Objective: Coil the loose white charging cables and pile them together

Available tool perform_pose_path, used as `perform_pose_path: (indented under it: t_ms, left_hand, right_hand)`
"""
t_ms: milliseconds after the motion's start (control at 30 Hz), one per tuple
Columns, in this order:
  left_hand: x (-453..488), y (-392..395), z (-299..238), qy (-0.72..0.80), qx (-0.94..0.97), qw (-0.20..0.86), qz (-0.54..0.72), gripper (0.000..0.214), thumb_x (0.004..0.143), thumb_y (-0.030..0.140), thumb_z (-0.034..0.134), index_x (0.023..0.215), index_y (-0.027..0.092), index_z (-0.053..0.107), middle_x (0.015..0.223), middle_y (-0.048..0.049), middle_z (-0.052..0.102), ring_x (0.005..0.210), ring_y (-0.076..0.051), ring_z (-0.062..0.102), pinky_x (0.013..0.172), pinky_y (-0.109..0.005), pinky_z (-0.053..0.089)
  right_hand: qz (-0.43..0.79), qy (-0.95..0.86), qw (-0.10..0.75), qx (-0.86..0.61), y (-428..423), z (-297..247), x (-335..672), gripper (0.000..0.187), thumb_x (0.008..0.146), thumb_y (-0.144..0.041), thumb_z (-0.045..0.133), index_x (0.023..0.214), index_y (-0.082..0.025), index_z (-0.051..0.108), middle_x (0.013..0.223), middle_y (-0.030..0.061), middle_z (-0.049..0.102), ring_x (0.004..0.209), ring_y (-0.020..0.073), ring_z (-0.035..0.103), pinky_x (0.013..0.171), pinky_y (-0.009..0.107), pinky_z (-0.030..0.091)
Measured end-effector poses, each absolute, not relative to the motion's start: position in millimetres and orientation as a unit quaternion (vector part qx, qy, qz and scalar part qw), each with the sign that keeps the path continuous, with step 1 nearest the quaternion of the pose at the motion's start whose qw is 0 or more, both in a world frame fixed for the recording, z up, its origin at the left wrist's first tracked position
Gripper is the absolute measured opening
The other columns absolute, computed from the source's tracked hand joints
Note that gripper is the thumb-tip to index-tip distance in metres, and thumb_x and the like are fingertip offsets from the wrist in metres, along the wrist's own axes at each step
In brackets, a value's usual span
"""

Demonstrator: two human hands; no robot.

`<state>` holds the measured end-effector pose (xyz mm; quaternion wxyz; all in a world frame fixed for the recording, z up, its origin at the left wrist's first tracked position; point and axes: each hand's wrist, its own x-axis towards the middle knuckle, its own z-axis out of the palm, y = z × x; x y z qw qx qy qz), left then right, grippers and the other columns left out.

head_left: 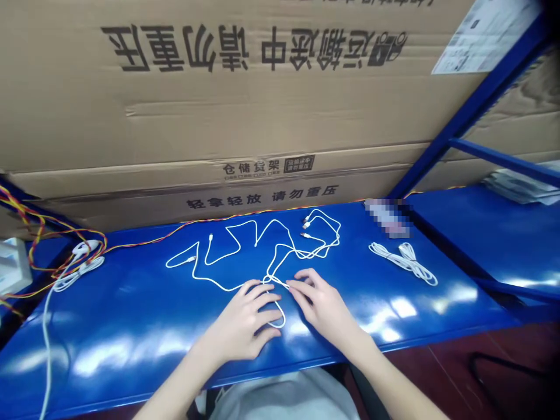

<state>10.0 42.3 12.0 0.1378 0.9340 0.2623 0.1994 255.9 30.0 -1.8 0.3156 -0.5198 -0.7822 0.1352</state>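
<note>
A long white cable [245, 245] with several small connectors lies in loose loops across the middle of a glossy blue shelf [131, 315]. My left hand [247, 326] rests flat on the shelf, fingers stretched out over the cable's near loop. Just to its right, my right hand [321, 303] also lies flat, its fingertips touching the cable where the strands cross. Neither hand grips the cable.
A coiled white cable [405, 261] lies at the right of the shelf. Another white cable bundle [81, 262] and twisted red-yellow wires [56, 239] sit at the left. Large cardboard boxes [262, 105] stand behind. A blue rack post [464, 116] rises at right.
</note>
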Motion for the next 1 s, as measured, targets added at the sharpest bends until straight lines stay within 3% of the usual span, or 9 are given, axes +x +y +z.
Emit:
perform_pose_path:
  t_ms: [100,167,300,500,667,733,833,1000]
  left_hand:
    - [3.9,46.2,13.6,0.258,0.938,0.134,0.19,0.02,0.099,0.021,0.059,0.113,0.026,0.072,0.141,-0.0048,0.067,0.14,-0.026,0.054,0.123,-0.055,0.034]
    - [-0.3,51.3,15.9,0.269,0.934,0.109,0.21,0.018,0.1,0.023,0.059,0.113,0.025,0.072,0.146,-0.0068,0.063,0.144,-0.027,0.05,0.123,-0.056,0.033]
    - [3.7,62.5,14.3,0.264,0.94,0.078,0.203,0.047,0.097,0.041,0.067,0.138,0.021,0.061,0.147,-0.0146,0.061,0.143,-0.033,0.052,0.121,-0.06,0.034]
    - [24.5,65.7,-0.3,0.263,0.936,0.04,0.23,0.043,0.094,0.037,0.064,0.132,0.017,0.066,0.126,-0.015,0.073,0.119,-0.031,0.068,0.115,-0.058,0.043]
    - [23.7,60.1,2.0,0.26,0.938,-0.004,0.228,0.039,0.095,0.035,0.066,0.13,0.018,0.068,0.147,-0.0173,0.061,0.14,-0.037,0.053,0.117,-0.06,0.04]
    - [20.5,57.5,6.9,0.276,0.932,0.01,0.235,0.05,0.092,0.044,0.069,0.136,0.021,0.065,0.149,-0.0177,0.059,0.142,-0.039,0.049,0.118,-0.064,0.036]
    - [18.6,58.4,13.0,0.381,0.882,0.032,0.277,0.057,0.088,0.052,0.07,0.138,0.024,0.063,0.135,-0.0149,0.067,0.13,-0.037,0.059,0.118,-0.066,0.031]
    - [33.1,85.1,13.1,0.539,0.801,0.101,0.238,0.039,0.09,0.052,0.07,0.116,0.025,0.076,0.102,-0.007,0.074,0.099,-0.029,0.068,0.097,-0.051,0.047]
  right_hand:
    - [0.071,-0.79,0.305,-0.527,27.5,-11.9,251.0,0.029,0.106,-0.021,0.051,0.122,-0.025,0.074,0.098,0.0076,0.069,0.082,0.0193,0.065,0.076,0.034,0.057]
    - [0.048,-0.808,0.288,-0.511,25.0,-14.4,247.6,0.031,0.105,-0.017,0.051,0.125,-0.024,0.073,0.093,0.0077,0.068,0.081,0.0202,0.061,0.075,0.034,0.054]
    - [0.03,-0.842,0.239,-0.482,17.3,-8.1,242.2,0.031,0.105,-0.022,0.053,0.132,-0.019,0.067,0.105,0.0119,0.067,0.09,0.0241,0.059,0.08,0.04,0.052]
    - [0.06,-0.86,0.248,-0.442,4.2,-5.7,251.3,0.037,0.104,-0.026,0.056,0.141,-0.024,0.06,0.122,0.0115,0.068,0.106,0.0273,0.06,0.089,0.045,0.053]
    - [0.055,-0.86,0.255,-0.438,-5.4,-13.1,265.1,0.032,0.102,-0.013,0.052,0.129,-0.023,0.067,0.123,0.0107,0.071,0.109,0.0276,0.061,0.09,0.046,0.054]
    - [0.048,-0.864,0.25,-0.433,-8.8,-12.2,268.8,0.03,0.102,-0.013,0.052,0.126,-0.022,0.069,0.124,0.0112,0.071,0.109,0.0277,0.062,0.089,0.046,0.055]
    - [0.042,-0.879,0.244,-0.408,-12.5,-9.1,272.2,0.029,0.101,-0.012,0.053,0.124,-0.02,0.07,0.121,0.012,0.073,0.108,0.0266,0.063,0.089,0.045,0.056]
    - [0.064,-0.894,0.245,-0.371,-13.2,-8.1,274.8,0.034,0.099,-0.008,0.053,0.128,-0.019,0.069,0.12,0.0117,0.074,0.105,0.0243,0.064,0.088,0.041,0.059]
